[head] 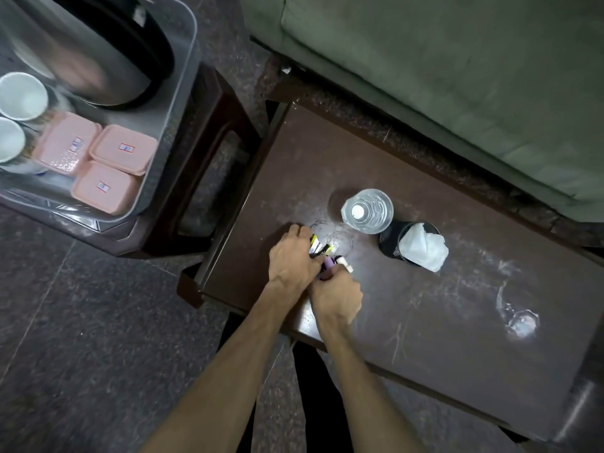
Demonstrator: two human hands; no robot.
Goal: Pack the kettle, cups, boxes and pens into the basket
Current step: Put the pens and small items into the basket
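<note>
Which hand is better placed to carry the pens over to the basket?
Probably the left hand: it covers most of the pens and lies nearer the basket, which sits to the left.

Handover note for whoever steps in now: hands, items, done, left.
Left hand: closed over a bunch of pens on the table.
Right hand: gripping the same bunch from the near side, a purple one at its fingertips.
Basket sits on the stool to the left. It already holds the kettle, two cups, and three pink boxes.
Done: kettle, cups, boxes packed.
Left: carry the pens over to the basket. The water bottle and tissue holder on the table are not on the list.
</note>
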